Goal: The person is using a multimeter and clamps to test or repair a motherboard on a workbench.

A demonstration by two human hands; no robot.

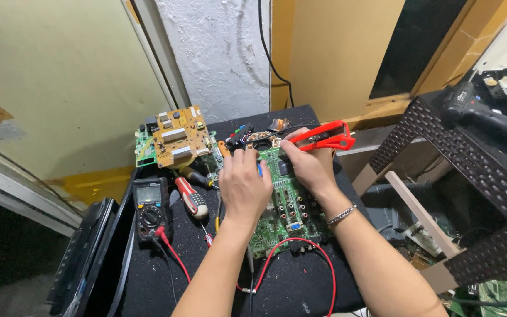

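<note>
Black multimeter [149, 206] with red lead at desk [300, 293] left; red-handled screwdriver [191, 196] beside it; yellow board [178, 138] behind; black drill [481, 111] on brown stool [470, 176]

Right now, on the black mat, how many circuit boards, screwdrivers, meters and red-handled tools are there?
Circuit boards: 2, green circuit board under both hands, yellow circuit board
Screwdrivers: 2, red screwdriver, dark screwdriver
Meters: 1, meter
Red-handled tools: 1, red-handled tool in the right hand
Total: 6
</note>
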